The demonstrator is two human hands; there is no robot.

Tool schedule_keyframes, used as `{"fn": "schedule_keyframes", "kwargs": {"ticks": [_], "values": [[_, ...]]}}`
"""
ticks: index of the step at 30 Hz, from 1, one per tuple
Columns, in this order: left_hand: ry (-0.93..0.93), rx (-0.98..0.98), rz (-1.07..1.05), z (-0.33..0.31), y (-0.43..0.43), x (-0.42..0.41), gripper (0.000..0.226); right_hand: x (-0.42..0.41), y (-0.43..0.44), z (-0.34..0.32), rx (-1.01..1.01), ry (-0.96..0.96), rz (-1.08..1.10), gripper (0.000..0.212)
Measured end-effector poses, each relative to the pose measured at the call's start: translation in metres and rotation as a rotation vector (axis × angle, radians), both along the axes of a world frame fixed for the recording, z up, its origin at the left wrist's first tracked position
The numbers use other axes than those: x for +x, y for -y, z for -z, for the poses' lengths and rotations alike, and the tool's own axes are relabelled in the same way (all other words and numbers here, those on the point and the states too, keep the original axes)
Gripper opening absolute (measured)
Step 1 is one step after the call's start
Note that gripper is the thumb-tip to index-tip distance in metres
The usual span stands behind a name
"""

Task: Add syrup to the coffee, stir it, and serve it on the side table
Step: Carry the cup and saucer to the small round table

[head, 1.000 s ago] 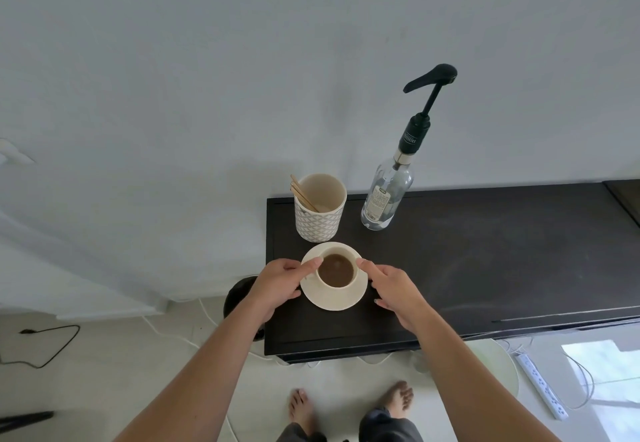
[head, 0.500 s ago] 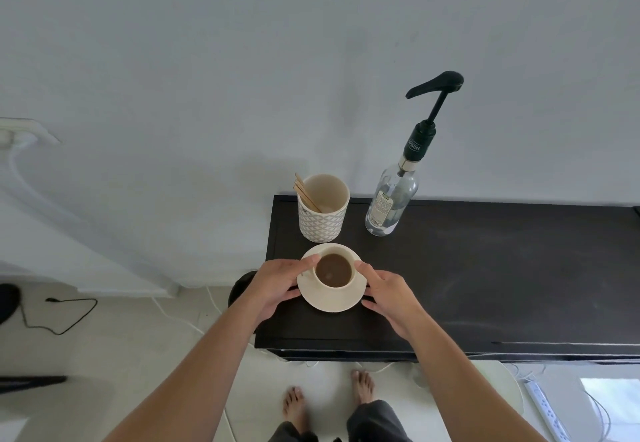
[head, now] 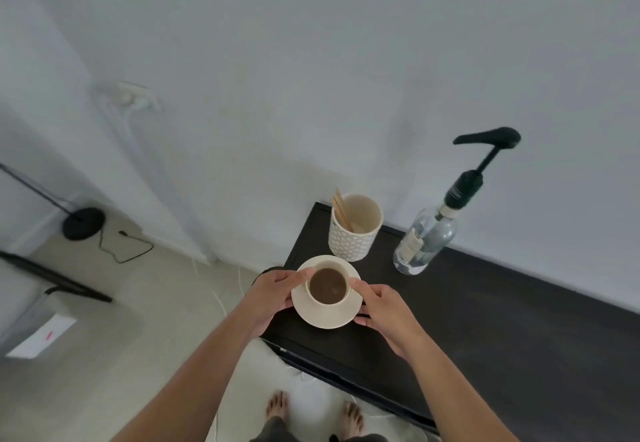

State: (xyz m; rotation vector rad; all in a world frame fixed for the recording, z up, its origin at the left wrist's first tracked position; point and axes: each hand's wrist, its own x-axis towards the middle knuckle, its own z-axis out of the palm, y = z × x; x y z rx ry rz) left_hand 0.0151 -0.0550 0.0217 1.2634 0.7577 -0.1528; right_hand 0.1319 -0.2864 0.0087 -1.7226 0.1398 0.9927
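A cream cup of brown coffee (head: 327,285) stands on a cream saucer (head: 332,317) at the left end of a dark cabinet top (head: 485,320). My left hand (head: 273,291) grips the saucer's left rim, its thumb against the cup. My right hand (head: 382,311) holds the saucer's right rim, thumb near the cup. Behind them stands a clear glass syrup bottle (head: 424,242) with a black pump, upright near the wall. A patterned cream holder (head: 355,228) with wooden stir sticks (head: 341,211) stands just behind the saucer.
A white wall runs behind the cabinet. To the left on the pale floor are a black lamp base (head: 83,223) with a cable, a dark-framed piece of furniture (head: 52,279) and a white sheet (head: 43,336). My bare feet (head: 313,410) stand below the cabinet's front edge.
The view has swung to the left, showing more floor and the lamp base. Both hands stay on the saucer, which now sits closer to the cabinet's left edge in view.
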Motion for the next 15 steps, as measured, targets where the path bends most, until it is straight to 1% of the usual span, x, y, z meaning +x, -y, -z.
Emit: {"fn": "schedule_keyframes", "kwargs": {"ticks": [3,5,6,10,13,15], "values": [[0.004,0.008,-0.086,-0.008,-0.001,-0.015,0.051,0.010,-0.012,-0.001,-0.003,0.021,-0.104,0.082],[0.010,0.019,-0.139,-0.012,-0.003,-0.025,0.054,0.014,-0.023,-0.003,0.008,0.027,-0.173,0.085],[0.011,0.027,-0.169,-0.014,-0.005,-0.031,0.053,0.016,-0.029,-0.005,0.018,0.022,-0.213,0.083],[0.018,0.045,-0.295,-0.025,-0.012,-0.056,0.045,0.014,-0.061,-0.016,0.043,0.013,-0.372,0.058],[0.010,0.056,-0.388,-0.031,-0.021,-0.079,0.045,0.006,-0.090,-0.018,0.058,0.029,-0.463,0.062],[0.004,0.058,-0.443,-0.036,-0.029,-0.098,0.039,-0.004,-0.111,-0.020,0.078,0.025,-0.523,0.067]]}}
